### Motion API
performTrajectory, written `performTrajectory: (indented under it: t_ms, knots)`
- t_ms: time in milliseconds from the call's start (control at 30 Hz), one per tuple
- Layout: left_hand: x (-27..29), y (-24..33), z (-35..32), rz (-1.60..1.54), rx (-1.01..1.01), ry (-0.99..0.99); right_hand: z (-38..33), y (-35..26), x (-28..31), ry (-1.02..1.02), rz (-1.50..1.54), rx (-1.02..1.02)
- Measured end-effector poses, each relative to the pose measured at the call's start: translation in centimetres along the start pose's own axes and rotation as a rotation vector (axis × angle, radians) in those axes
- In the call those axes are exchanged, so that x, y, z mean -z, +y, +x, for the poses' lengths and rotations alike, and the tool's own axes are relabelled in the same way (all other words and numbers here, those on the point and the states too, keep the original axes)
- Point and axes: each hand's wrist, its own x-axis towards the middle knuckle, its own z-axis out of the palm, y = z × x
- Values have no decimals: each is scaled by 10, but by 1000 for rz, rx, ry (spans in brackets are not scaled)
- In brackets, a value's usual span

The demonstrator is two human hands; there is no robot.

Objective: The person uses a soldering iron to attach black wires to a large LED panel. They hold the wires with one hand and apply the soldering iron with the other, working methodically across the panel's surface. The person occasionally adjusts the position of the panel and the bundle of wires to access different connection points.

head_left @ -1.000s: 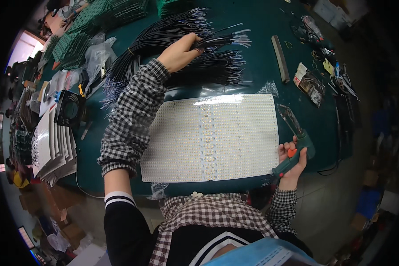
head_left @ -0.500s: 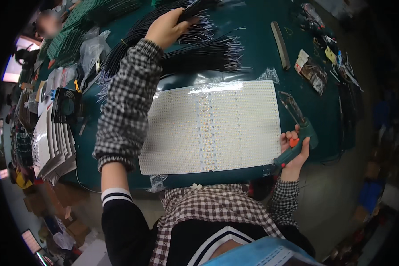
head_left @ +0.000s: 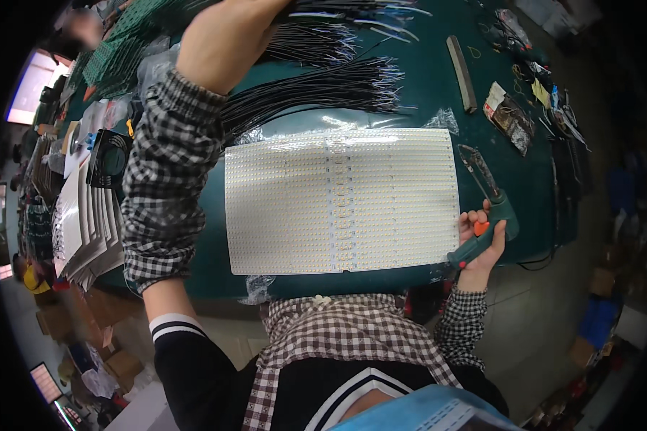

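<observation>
My left hand (head_left: pixel 230 44) is raised at the top edge, its fingertips partly cut off. It is closed on a bundle of black wires (head_left: pixel 366 10), whose pale stripped ends point right. Below lie more black wires (head_left: pixel 316 90) in bunches on the table. My right hand (head_left: pixel 484 248) grips a green soldering gun (head_left: pixel 507 212) with an orange trigger, its metal tip pointing up and away from me. Between my arms a white LED circuit board panel (head_left: pixel 280 208), covered in rows of tiny chips, lies flat; my right fingers are near its right edge.
A grey bar (head_left: pixel 461 75) and a plastic packet (head_left: pixel 509 118) lie at the far right of the green table (head_left: pixel 424 61). On the left are stacked white panels (head_left: pixel 90 230), a black fan-like frame (head_left: pixel 109 159) and green racks (head_left: pixel 122 61). Plastic film (head_left: pixel 259 289) shows by the panel's near edge.
My left hand has risen toward the camera and moved left, lifting a bundle of wires off the pile. The LED panel has shifted slightly. My right hand keeps its hold on the soldering gun.
</observation>
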Motion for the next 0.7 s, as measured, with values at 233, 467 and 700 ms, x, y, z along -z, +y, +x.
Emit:
performTrajectory:
  t_ms: [233, 467, 700]
  knots:
    - [16, 24, -6, 236, 6, -166, -3, -4, 0, 32, -3, 0]
    - [24, 16, -48, 14, -145, -266, -2, -1, -4, 20, -6, 18]
    - [25, 56, -103, -335, -71, -520, -1, 0, -8, -27, 7, -2]
